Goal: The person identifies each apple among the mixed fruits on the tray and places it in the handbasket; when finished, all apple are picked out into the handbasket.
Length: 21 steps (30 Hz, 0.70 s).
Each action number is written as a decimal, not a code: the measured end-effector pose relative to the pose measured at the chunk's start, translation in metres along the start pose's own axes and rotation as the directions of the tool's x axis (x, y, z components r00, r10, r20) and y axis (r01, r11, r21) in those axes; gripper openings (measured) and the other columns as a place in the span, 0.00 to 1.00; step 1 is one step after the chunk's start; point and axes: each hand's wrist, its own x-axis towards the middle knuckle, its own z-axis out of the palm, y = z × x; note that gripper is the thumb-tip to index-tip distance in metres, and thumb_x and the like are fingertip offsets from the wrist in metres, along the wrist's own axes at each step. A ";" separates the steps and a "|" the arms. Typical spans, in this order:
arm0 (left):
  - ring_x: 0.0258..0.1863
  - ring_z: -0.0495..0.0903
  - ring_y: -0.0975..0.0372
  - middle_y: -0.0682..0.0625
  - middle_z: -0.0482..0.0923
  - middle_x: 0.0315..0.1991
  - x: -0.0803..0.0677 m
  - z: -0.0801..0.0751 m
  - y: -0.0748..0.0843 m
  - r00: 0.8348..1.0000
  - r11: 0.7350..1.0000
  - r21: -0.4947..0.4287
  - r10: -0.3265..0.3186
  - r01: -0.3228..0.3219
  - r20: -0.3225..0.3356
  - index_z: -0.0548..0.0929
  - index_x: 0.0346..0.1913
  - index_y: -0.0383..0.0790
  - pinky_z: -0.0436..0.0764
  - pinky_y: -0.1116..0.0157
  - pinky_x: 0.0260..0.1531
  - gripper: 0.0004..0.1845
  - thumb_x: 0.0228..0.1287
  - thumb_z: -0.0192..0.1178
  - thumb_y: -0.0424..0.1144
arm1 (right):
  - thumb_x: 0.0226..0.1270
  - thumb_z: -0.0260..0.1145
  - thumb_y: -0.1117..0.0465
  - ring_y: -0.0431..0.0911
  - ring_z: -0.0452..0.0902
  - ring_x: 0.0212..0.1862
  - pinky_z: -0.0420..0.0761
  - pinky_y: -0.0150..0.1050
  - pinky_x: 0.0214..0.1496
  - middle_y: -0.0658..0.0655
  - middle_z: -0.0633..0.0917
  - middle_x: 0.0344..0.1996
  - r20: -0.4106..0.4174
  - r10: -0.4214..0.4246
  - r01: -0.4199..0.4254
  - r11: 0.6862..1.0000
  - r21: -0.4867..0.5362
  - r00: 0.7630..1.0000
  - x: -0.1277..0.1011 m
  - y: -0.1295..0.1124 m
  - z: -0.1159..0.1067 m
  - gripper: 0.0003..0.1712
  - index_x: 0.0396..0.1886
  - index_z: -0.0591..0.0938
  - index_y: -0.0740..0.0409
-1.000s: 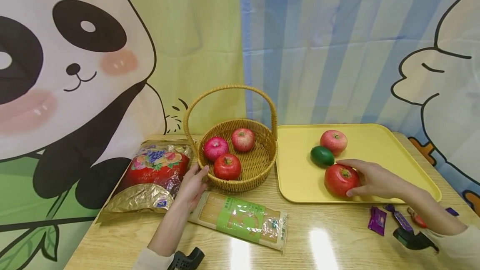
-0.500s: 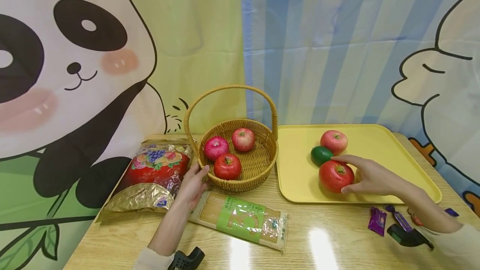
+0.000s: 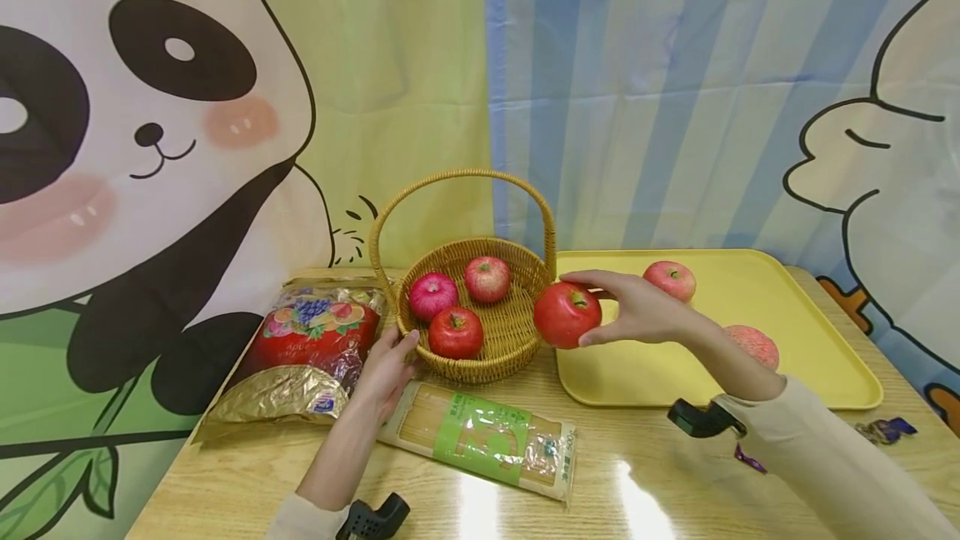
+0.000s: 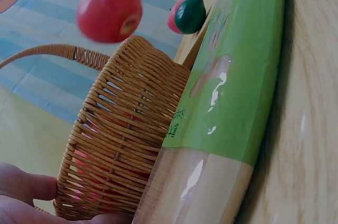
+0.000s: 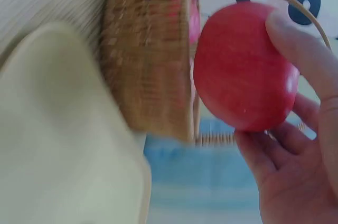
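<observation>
My right hand (image 3: 609,312) grips a red apple (image 3: 567,314) in the air, just right of the rim of a wicker basket (image 3: 480,369). The right wrist view shows the apple (image 5: 243,65) held between thumb and fingers (image 5: 296,155), close beside the basket (image 5: 148,49). Three red fruits lie in the basket. My left hand (image 3: 390,365) rests with relaxed fingers against the basket's left wall. A yellow tray (image 3: 637,373) on the right holds a pink apple (image 3: 669,280) and another reddish fruit (image 3: 752,346). A green lime (image 4: 190,15) shows only in the left wrist view.
A packet of noodles (image 3: 480,436) lies in front of the basket. A red and gold snack bag (image 3: 307,348) sits left of it. Wrapped candies (image 3: 885,430) lie near the table's right edge. Cartoon curtains hang close behind the table.
My right hand lifted the red apple off the tray and carried it left to the basket's right rim. The left hand and basket have not moved.
</observation>
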 end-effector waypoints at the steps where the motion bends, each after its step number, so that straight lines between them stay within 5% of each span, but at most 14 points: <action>1: 0.75 0.53 0.49 0.40 0.51 0.76 0.000 0.000 0.000 1.000 1.000 0.004 -0.001 0.001 -0.001 0.48 0.77 0.38 0.56 0.49 0.76 0.29 0.78 0.41 0.37 | 0.48 0.79 0.48 0.53 0.76 0.61 0.81 0.53 0.60 0.55 0.78 0.61 0.001 0.006 -0.006 1.000 0.012 1.000 0.009 -0.004 0.003 0.47 0.68 0.71 0.53; 4: 0.75 0.54 0.49 0.39 0.51 0.76 0.000 0.000 0.000 1.000 1.000 0.010 -0.002 0.002 -0.002 0.48 0.77 0.38 0.57 0.49 0.76 0.29 0.78 0.41 0.37 | 0.47 0.80 0.50 0.52 0.74 0.62 0.78 0.53 0.64 0.56 0.78 0.61 0.001 0.025 -0.025 0.999 0.038 1.000 0.034 -0.012 0.014 0.48 0.68 0.70 0.54; 10: 0.74 0.56 0.48 0.39 0.53 0.75 -0.001 0.002 0.001 1.000 1.000 0.004 0.003 -0.003 -0.002 0.49 0.77 0.37 0.59 0.49 0.75 0.29 0.78 0.41 0.36 | 0.48 0.78 0.49 0.53 0.79 0.54 0.84 0.48 0.53 0.60 0.80 0.57 -0.018 0.090 -0.091 0.995 -0.041 0.996 0.068 -0.019 0.035 0.49 0.69 0.69 0.59; 21: 0.74 0.56 0.49 0.39 0.54 0.75 -0.001 0.001 0.000 1.000 1.000 -0.002 0.009 -0.009 -0.007 0.50 0.77 0.37 0.59 0.49 0.75 0.29 0.78 0.41 0.36 | 0.48 0.78 0.49 0.55 0.79 0.53 0.82 0.50 0.56 0.62 0.82 0.54 -0.023 0.196 -0.197 0.963 -0.183 0.980 0.098 -0.011 0.055 0.47 0.66 0.71 0.64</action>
